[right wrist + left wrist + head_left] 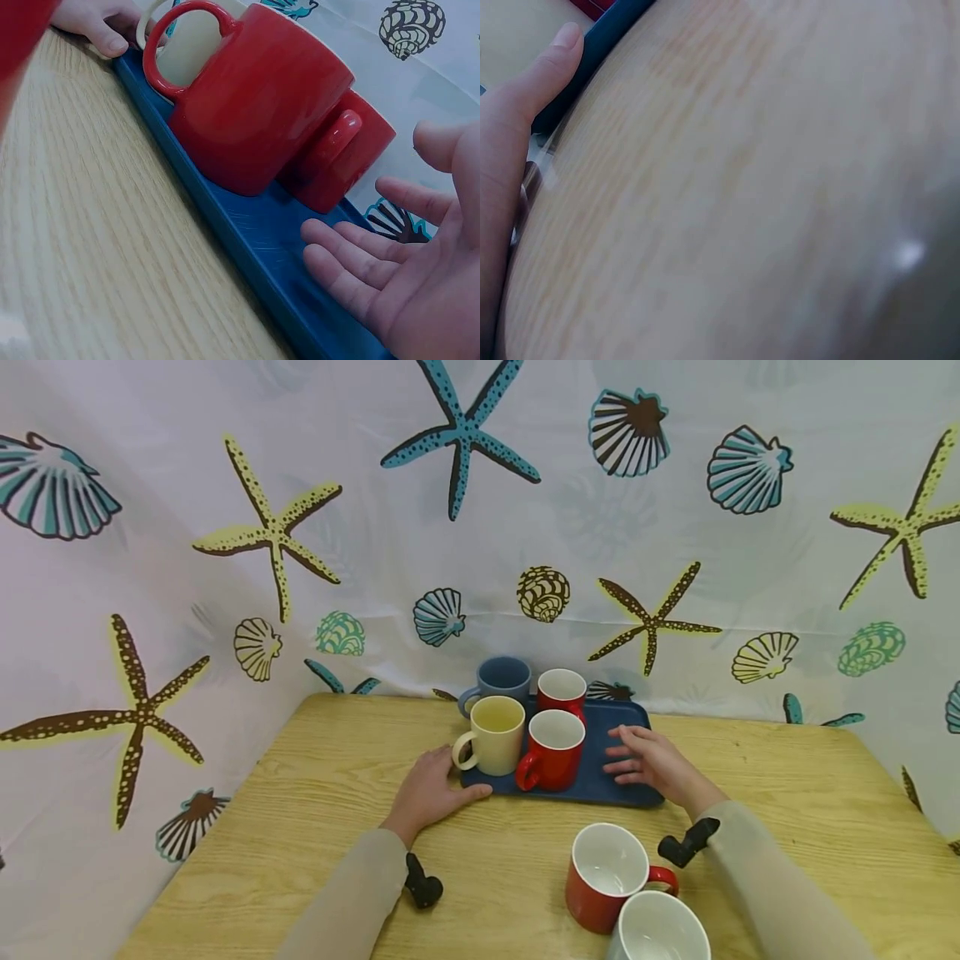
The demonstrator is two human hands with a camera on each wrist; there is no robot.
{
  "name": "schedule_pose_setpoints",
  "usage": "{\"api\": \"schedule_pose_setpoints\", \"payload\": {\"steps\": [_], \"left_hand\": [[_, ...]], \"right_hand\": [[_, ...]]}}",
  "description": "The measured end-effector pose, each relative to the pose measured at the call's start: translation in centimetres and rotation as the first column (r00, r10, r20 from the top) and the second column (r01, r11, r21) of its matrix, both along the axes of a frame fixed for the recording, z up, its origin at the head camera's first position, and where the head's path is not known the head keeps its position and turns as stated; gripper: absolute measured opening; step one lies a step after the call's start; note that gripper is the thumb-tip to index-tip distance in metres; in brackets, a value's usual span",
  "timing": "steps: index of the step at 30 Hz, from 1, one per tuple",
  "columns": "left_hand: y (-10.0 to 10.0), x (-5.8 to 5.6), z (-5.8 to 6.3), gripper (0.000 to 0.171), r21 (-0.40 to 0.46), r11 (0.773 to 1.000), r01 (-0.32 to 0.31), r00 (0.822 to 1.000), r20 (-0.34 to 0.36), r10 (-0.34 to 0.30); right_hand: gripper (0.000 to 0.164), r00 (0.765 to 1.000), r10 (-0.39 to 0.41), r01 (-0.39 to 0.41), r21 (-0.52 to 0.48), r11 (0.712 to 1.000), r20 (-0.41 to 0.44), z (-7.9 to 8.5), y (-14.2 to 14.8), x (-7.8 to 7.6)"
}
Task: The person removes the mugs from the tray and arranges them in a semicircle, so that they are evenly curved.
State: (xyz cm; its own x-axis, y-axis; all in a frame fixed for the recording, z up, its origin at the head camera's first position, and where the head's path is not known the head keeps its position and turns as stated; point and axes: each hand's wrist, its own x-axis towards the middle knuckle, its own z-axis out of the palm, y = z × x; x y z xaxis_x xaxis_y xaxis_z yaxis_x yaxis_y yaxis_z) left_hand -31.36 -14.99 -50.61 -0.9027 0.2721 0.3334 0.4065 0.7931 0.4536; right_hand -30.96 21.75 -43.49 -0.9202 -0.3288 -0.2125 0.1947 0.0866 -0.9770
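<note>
A dark blue tray (603, 781) lies at the back of the wooden table, bearing several upright mugs. A cream mug (497, 750) and a red mug (558, 762) form its front row; behind them stand a blue mug (504, 678) and another red mug (561, 692). My left hand (427, 791) is at the tray's left end, its thumb stretched along the front rim. That thumb lies against the tray edge in the left wrist view. Over the tray's right part, my right hand (651, 762) holds nothing, palm turned inward and fingers loosely spread.
Nearer me on the table (480, 877), a red mug (585, 893) with a white inside stands close to a white mug (626, 943), left of my right forearm. A cloth (360, 552) printed with shells and starfish hangs behind the table and along its sides.
</note>
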Motion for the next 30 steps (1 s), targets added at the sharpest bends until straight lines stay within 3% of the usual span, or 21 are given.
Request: {"api": "schedule_pose_setpoints", "payload": {"steps": [9,20,30], "left_hand": [[-0.2,0.3,0.6,0.068,0.007,1.0,-0.001,1.0,-0.001,0.001],[-0.1,0.4,0.4,0.075,0.014,1.0,0.001,1.0,-0.001,-0.001],[0.2,0.4,0.5,0.075,0.017,1.0,-0.001,1.0,0.013,0.0]], "right_hand": [[0.066,0.999,-0.018,0.019,-0.032,0.999,0.039,-0.2,-1.4,-1.0],[0.052,0.999,-0.014,0.016,-0.04,0.999,0.039,-0.5,-2.9,-1.9],[0.058,0.997,-0.011,0.013,-0.034,0.999,0.073,-0.2,-3.7,-2.8]]}}
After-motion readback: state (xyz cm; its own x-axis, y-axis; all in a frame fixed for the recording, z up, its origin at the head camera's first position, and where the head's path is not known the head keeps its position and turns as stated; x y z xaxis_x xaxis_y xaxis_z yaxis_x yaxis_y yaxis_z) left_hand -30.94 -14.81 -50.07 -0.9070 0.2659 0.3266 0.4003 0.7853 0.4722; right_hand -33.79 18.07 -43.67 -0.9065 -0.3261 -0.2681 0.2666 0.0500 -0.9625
